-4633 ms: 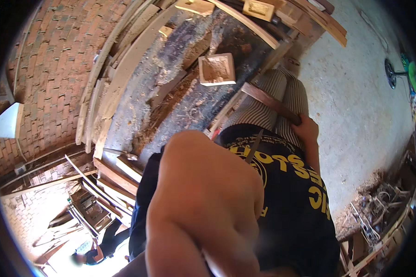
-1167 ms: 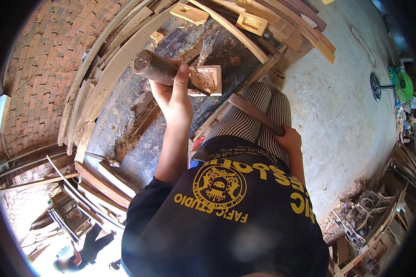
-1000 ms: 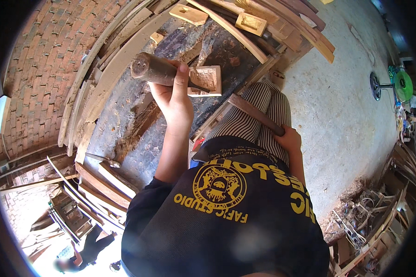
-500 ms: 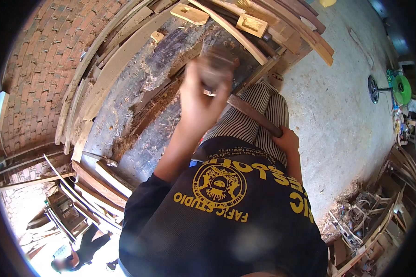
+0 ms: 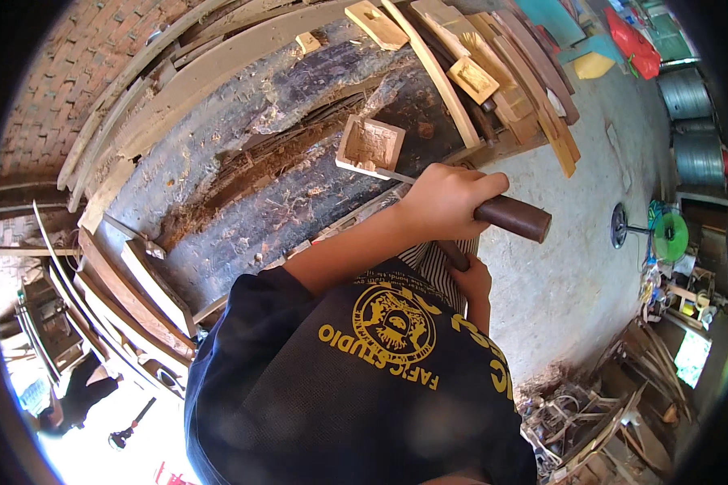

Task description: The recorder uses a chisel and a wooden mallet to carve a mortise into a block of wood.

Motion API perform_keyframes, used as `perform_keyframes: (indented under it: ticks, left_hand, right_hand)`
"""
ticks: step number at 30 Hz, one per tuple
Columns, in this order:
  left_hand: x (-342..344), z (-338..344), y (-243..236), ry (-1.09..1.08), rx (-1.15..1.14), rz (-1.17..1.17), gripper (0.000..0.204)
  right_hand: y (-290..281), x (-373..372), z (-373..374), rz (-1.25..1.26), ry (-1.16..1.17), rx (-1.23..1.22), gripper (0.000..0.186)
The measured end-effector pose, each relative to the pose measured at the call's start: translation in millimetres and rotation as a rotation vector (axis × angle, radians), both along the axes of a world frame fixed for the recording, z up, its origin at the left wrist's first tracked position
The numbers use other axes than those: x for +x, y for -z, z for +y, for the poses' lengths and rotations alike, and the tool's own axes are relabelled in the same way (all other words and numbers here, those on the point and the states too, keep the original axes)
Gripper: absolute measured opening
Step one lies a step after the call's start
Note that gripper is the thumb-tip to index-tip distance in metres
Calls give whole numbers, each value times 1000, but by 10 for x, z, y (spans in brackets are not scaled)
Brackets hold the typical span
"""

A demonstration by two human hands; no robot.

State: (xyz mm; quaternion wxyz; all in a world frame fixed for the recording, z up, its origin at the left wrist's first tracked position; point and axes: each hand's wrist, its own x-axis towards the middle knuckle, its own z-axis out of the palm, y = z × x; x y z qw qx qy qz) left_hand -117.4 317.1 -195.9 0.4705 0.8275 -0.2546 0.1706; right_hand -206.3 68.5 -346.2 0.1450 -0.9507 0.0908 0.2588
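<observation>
2 hands show in the head view. Left hand [image 5: 445, 200] is clenched around a dark brown cylindrical mallet [image 5: 513, 219], whose round smooth end juts to the right. Right hand [image 5: 471, 283] lies nearer, just under the left, wrapped on a dark handle [image 5: 453, 255]; how tightly cannot be told. Just left of the left hand, a square pale wood block [image 5: 370, 146] with a hollowed, rough-carved middle rests tilted on the dark, chip-strewn bench [image 5: 243, 202]; a thin metal blade [image 5: 396, 175] runs from the block toward the fist. Far right, a smaller square block [image 5: 472, 79] lies among long pale planks [image 5: 437, 73]. Left, curved boards lean on a red brick wall [image 5: 65, 73]. Right, 2 grey ribbed drums [image 5: 696, 129] stand on rough concrete floor [image 5: 574, 267]; their contents are hidden
</observation>
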Motion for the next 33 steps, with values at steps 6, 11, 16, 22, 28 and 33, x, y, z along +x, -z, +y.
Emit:
perform_keyframes:
  ticks: [6, 11, 16, 22, 28, 33]
  left_hand:
    - [6, 28, 69, -110, -140, -63, 48]
    - [-100, 52, -161, -321, -293, 36, 63]
    - [-80, 201, -69, -242, -130, 4, 49]
    - [-197, 150, -101, -68, -168, -62, 49]
    - [-139, 127, -104, -108, -109, -122, 39]
    - [-124, 129, -142, 52, -84, -85, 37]
  right_hand:
    - [-67, 31, 48, 40, 2, -40, 51]
    - [-24, 27, 44, 0, 5, -10, 53]
    - [-38, 47, 46, 12, 7, -24, 54]
    - [66, 5, -15, -59, -33, 21, 56]
    - [-19, 40, 67, -1, -28, -15, 59]
    - [43, 19, 8, -24, -17, -8, 61]
